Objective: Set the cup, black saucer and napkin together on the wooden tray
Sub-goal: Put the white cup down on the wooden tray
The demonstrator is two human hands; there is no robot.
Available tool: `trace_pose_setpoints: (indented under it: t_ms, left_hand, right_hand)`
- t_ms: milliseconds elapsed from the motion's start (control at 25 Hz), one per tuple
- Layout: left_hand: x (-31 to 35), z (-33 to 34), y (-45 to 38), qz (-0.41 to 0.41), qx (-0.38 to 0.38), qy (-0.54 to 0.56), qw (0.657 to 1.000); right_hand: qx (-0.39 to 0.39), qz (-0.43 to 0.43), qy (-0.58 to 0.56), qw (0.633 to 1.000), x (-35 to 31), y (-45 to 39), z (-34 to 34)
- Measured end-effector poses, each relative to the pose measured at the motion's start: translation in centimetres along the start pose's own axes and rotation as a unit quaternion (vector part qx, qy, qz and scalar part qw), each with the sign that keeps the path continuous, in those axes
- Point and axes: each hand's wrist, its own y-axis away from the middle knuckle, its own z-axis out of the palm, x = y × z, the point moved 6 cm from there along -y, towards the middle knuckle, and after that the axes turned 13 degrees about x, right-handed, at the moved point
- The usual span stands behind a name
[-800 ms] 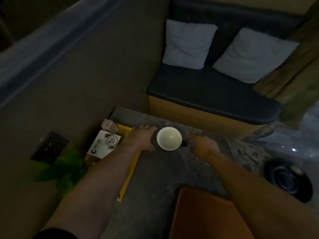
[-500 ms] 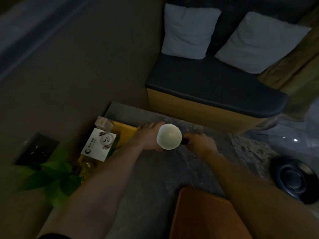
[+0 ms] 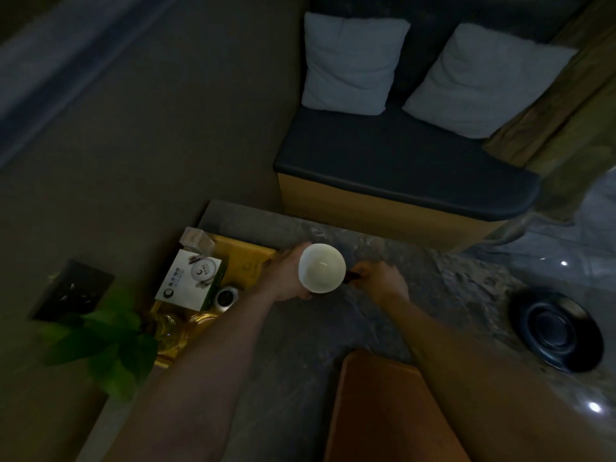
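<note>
1. The white cup (image 3: 322,272) is held above the grey stone table (image 3: 300,345): the left hand (image 3: 287,278) wraps its side, and the right hand (image 3: 380,281) pinches what seems to be its dark handle.
2. The wooden tray (image 3: 383,415) lies nearer the person, right of the cup.
3. The black saucer (image 3: 560,335) sits well right, nearest the right hand.

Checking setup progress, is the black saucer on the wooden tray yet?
No, the black saucer sits on the stone table, right of the wooden tray.
</note>
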Motion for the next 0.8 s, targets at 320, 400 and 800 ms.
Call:
trace_pose_setpoints:
  t_ms: [320,400,800]
  left_hand:
    - [1.6,1.5,6.3,0.013,-0.011,0.128,0.992]
    - [2.0,2.5,8.0,0.006,-0.011,0.158,0.987]
    - [4.0,7.6,13.0,0.04,-0.106,0.176,0.978]
  right_hand:
    - [0.01,0.048,-0.101,0.994,2.8,8.2,-1.5]
    - [0.014,0.068,-0.124,0.99,3.8,10.7,-1.6]
    - [0.117,0.128,-0.202,0.964,8.6,21.6,0.5]
